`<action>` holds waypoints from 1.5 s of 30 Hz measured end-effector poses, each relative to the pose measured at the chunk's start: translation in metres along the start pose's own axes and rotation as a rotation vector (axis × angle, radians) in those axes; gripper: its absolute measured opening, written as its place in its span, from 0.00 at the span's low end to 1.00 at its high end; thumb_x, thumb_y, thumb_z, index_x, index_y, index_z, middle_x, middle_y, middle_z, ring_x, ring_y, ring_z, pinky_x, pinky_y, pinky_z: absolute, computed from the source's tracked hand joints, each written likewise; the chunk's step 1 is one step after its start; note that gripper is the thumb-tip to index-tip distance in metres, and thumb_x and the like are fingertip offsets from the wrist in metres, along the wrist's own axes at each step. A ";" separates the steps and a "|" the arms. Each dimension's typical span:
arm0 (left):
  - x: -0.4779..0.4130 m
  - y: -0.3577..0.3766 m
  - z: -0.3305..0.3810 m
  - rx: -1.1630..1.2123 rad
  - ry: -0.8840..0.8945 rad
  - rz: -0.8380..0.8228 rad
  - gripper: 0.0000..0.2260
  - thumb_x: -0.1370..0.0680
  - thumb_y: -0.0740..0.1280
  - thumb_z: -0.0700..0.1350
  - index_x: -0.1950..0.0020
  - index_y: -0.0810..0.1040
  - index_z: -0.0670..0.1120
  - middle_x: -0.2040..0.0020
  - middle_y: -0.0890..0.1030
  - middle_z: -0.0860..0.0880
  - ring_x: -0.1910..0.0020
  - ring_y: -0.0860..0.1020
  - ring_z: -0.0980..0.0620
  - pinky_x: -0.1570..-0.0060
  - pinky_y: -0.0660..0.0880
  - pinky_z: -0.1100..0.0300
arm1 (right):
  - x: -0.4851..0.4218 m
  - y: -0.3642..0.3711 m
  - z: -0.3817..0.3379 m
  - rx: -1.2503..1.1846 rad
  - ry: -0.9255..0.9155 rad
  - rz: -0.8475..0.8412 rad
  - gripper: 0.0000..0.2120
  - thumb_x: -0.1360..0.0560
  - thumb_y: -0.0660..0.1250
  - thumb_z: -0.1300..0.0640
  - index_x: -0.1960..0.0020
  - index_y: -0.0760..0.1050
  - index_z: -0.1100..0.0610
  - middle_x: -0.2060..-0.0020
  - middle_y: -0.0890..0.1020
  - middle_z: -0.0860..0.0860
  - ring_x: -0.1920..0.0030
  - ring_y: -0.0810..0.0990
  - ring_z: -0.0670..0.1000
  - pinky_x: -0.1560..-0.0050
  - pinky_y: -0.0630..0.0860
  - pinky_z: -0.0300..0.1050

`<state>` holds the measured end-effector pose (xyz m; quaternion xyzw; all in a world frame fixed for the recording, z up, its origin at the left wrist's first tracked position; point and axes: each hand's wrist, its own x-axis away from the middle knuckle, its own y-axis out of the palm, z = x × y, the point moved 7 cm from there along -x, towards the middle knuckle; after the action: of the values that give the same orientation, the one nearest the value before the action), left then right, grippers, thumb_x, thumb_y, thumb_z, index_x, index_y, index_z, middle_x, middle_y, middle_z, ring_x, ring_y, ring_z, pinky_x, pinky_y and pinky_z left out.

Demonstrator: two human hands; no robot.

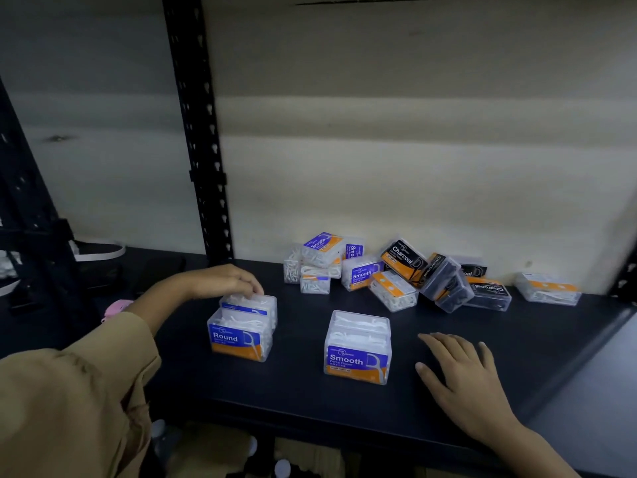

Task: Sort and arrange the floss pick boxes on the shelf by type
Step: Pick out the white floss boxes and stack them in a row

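Observation:
Two clear "Round" floss pick boxes stand one behind the other at the front left of the dark shelf [296, 391]; the front Round box [239, 339] faces me. My left hand [227, 281] grips the top of the rear Round box [253, 303]. A "Smooth" box [357, 350] stands upright in the middle front, with another clear box directly behind it. My right hand [462, 381] rests flat on the shelf to its right, fingers straight. At the back lies a jumbled pile of Smooth boxes [360, 272] and black Charcoal boxes [405, 258].
A lone clear box [548, 288] lies at the back right. A black perforated upright post [203, 150] rises behind my left hand. A dark shoe [96, 250] sits on the neighbouring shelf at the left. The wall [413, 150] closes the back.

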<state>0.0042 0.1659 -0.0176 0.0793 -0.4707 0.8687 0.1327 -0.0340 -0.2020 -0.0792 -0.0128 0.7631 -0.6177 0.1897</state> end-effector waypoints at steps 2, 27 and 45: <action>-0.004 0.005 -0.002 -0.012 -0.028 0.001 0.19 0.30 0.63 0.54 0.45 0.81 0.47 0.48 0.82 0.52 0.49 0.78 0.55 0.48 0.73 0.62 | 0.001 0.000 -0.001 0.008 0.001 -0.020 0.40 0.35 0.34 0.34 0.28 0.60 0.45 0.30 0.67 0.43 0.27 0.60 0.48 0.26 0.48 0.56; -0.062 0.001 0.083 -0.115 -0.047 0.626 0.19 0.26 0.64 0.54 0.35 0.70 0.53 0.39 0.73 0.46 0.38 0.72 0.44 0.39 0.70 0.50 | -0.072 -0.022 -0.020 0.034 0.014 0.060 0.24 0.23 0.56 0.46 0.29 0.63 0.52 0.34 0.71 0.52 0.34 0.67 0.55 0.36 0.64 0.52; -0.077 -0.004 0.075 -0.050 -0.270 0.543 0.31 0.34 0.69 0.67 0.43 0.66 0.47 0.43 0.77 0.45 0.44 0.76 0.43 0.42 0.71 0.49 | -0.093 -0.016 -0.012 0.050 0.099 0.012 0.21 0.25 0.56 0.40 0.38 0.69 0.51 0.39 0.71 0.53 0.37 0.68 0.56 0.38 0.67 0.52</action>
<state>0.0792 0.0929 0.0063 0.0619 -0.5093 0.8421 -0.1662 0.0454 -0.1706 -0.0368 0.0270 0.7558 -0.6355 0.1555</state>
